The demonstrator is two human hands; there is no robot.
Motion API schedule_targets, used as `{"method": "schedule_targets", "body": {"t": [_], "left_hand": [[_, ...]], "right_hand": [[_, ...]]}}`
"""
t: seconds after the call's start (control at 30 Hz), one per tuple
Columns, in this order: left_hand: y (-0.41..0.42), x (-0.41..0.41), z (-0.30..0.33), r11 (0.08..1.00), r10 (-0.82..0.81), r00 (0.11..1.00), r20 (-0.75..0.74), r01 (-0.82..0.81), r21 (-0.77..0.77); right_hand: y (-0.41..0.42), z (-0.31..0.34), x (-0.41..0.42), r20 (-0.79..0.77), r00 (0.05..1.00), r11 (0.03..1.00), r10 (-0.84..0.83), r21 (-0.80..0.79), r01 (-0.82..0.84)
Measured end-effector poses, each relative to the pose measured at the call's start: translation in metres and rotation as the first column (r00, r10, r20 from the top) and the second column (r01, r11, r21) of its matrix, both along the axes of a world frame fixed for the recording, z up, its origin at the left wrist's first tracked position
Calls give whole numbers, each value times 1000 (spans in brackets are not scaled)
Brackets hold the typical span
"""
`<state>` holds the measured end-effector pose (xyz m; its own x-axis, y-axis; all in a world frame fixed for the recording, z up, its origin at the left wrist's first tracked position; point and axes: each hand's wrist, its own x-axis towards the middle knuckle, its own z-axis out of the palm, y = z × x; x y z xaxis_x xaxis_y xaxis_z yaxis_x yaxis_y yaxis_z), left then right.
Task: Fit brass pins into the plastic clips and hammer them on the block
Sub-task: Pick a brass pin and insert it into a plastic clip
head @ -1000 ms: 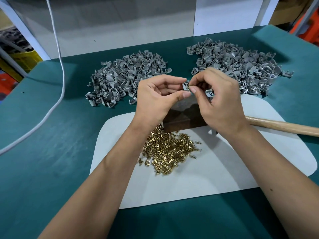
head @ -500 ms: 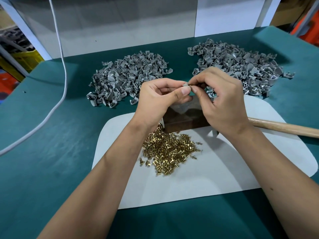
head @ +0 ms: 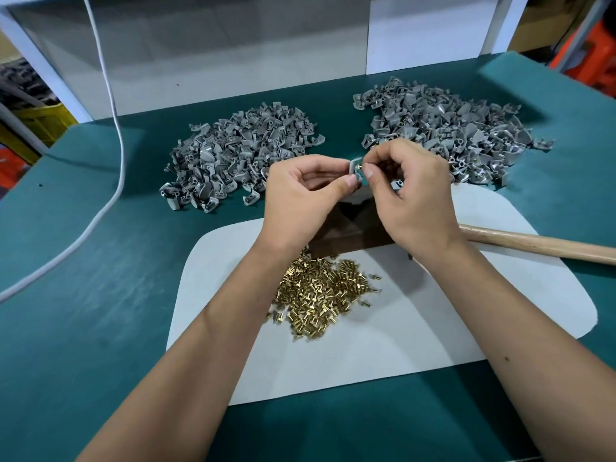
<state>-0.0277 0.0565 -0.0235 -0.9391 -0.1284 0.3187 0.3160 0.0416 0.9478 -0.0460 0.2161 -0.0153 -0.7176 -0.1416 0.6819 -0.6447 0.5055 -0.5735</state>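
At the far left of the green table (head: 83, 295), a white cable (head: 113, 128) trails down past a heap of grey clips (head: 240, 155). Above the dark block (head: 346, 235), the left hand (head: 300, 198) pinches one grey clip (head: 356, 168) between thumb and forefinger. The right hand (head: 413, 198) pinches a brass pin (head: 361, 166) against that clip, other fingers curled. Below the hands, loose brass pins (head: 320, 295) lie on the white mat (head: 433, 328). A second clip heap (head: 450, 128) sits behind the right hand, and a wooden handle (head: 540, 245) lies across the mat's right edge.
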Motion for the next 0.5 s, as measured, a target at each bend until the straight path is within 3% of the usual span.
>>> {"method": "schedule_targets", "body": {"t": [0.5], "left_hand": [[19,6,6,985,169,983,71,-170,3]], "right_hand": [[-6,0,6,3,996,996,-86,31,86]]}}
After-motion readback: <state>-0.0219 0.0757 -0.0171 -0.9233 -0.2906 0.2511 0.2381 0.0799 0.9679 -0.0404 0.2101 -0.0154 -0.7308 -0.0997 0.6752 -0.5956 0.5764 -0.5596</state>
